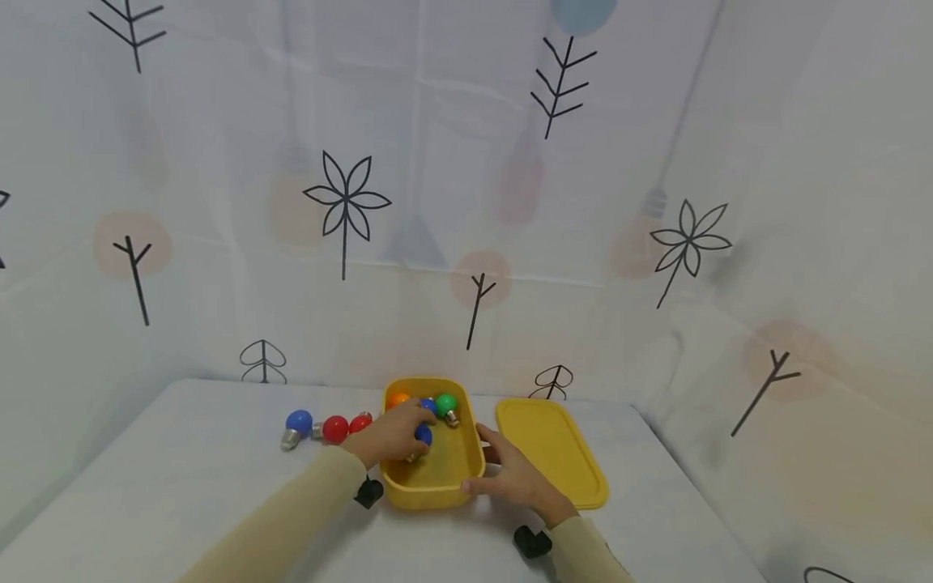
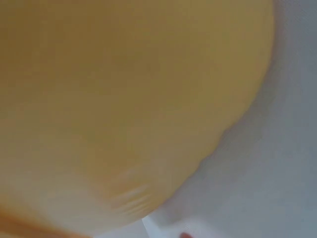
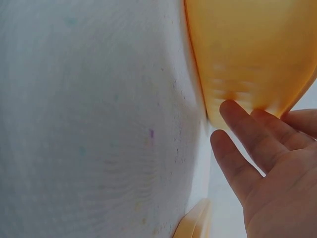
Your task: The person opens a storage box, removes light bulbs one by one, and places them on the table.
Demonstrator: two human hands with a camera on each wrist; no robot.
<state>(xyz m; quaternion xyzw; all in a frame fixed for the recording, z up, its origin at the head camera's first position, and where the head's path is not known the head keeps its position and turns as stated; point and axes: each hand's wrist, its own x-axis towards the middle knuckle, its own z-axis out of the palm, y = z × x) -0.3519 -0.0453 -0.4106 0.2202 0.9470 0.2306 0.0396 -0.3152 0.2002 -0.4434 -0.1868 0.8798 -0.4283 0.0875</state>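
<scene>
In the head view a yellow plastic box (image 1: 437,499) stands without its lid on the white table. My left hand (image 1: 389,437) reaches over its left wall, with a blue light bulb (image 1: 423,435) between its fingers and thumb. Further back in the box lie a green bulb (image 1: 446,405), another blue bulb (image 1: 428,406) and an orange bulb (image 1: 398,399). My right hand (image 1: 513,478) is at the box's right side; in the right wrist view its fingers (image 3: 247,129) are spread, fingertips at the box wall (image 3: 247,49). The left wrist view shows mostly the box's blurred wall (image 2: 124,99).
Left of the box lie a blue bulb (image 1: 299,423) and two red bulbs, one (image 1: 335,430) farther left and one (image 1: 359,423) close to my left hand. The yellow lid (image 1: 554,449) lies flat to the right. A patterned white cloth (image 1: 437,202) hangs behind the table.
</scene>
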